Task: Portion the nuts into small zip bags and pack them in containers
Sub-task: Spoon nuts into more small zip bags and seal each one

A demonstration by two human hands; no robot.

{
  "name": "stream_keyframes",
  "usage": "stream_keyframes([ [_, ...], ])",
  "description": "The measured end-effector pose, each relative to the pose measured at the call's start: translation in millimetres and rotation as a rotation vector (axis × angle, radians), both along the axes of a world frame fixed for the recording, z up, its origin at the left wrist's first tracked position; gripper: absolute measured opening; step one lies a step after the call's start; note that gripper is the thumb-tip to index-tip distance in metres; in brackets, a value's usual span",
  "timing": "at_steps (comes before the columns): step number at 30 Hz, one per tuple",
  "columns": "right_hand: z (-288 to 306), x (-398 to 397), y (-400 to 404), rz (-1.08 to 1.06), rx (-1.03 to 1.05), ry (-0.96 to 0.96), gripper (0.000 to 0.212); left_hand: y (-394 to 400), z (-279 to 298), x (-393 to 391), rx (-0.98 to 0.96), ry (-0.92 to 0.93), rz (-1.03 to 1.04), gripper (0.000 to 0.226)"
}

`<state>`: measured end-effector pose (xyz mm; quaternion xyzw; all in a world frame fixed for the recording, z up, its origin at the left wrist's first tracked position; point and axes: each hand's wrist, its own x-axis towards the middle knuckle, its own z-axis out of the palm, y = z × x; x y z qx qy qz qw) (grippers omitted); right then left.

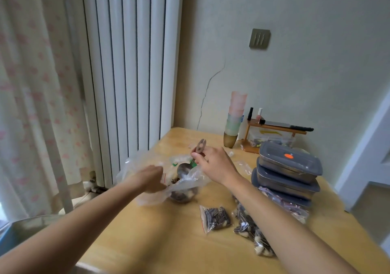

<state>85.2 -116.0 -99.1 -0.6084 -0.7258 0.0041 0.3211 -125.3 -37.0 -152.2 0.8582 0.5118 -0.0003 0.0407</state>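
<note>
Your left hand (150,177) pinches the nut bag (168,180); your right hand (213,164) grips the spoon (185,168). No label is readable.

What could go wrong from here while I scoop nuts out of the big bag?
1. The left hand holds only the edge of the limp big bag; if it sags, nuts may spill onto the table.
2. The right hand holds the spoon high on its handle, so a loaded scoop could tip.
3. The right forearm hangs above filled zip bags and could sweep them.
</note>
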Motion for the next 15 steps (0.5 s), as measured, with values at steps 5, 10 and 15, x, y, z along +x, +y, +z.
stream_keyframes([
  [5,-9,-4,1,-0.054,0.074,-0.01,0.025,0,-29,-2,-0.054,0.01,-0.001,0.02],
  [10,-10,-10,-1,-0.114,0.155,0.061,0.034,7,-34,-3,-0.052,-0.131,0.085,0.031],
  [15,-2,-17,-4,-0.138,0.051,-0.08,0.027,4,-30,0,-0.159,-0.259,0.251,0.036],
])
